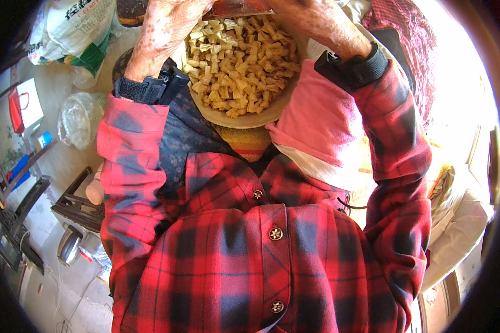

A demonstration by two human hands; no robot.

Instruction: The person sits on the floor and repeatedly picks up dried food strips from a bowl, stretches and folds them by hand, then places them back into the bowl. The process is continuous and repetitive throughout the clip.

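Observation:
A wide round pan (243, 122) full of short, pale yellow-brown dried pieces (246, 70) rests in front of me, between my knees. Over its far edge, at the top of the view, is a dark reddish-brown board or block (241, 8). My left hand (171, 25) is at one end of this block and my right hand (304, 16) is at the other. The fingers of both hands are cut off by the picture's top edge or hidden, so their grip does not show. Each wrist wears a black strap.
A printed woven sack (77, 29) lies at the upper left, above a clear plastic bag (81, 120). A dark wooden stool (81, 204) and a metal kettle (70, 245) stand on the left. Pink cloth (321, 116) covers one leg; a white bundle (458, 233) sits at the right.

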